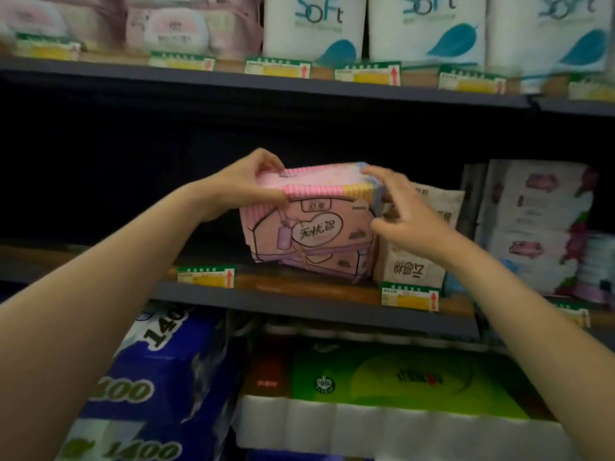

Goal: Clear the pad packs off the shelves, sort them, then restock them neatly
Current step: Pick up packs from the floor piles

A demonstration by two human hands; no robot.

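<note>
Pink pad packs [309,234] with a heart label are stacked on the middle shelf [299,299]. On top of the stack lies a thinner pink pack [316,181] with striped edges. My left hand [253,181] grips that top pack at its left end, thumb on the front and fingers over the top. At the pack's right end my right hand [399,211] touches it with spread, bent fingers. A beige pad pack [419,254] stands just right of the stack, partly behind my right hand.
White floral pad packs [532,227] fill the shelf's right end; its left part is dark. Above are pink packs [173,28] and white tissue rolls [312,24]. Below sit blue tissue bundles [159,377] and a green tissue bundle [399,384]. Price tags line the shelf edges.
</note>
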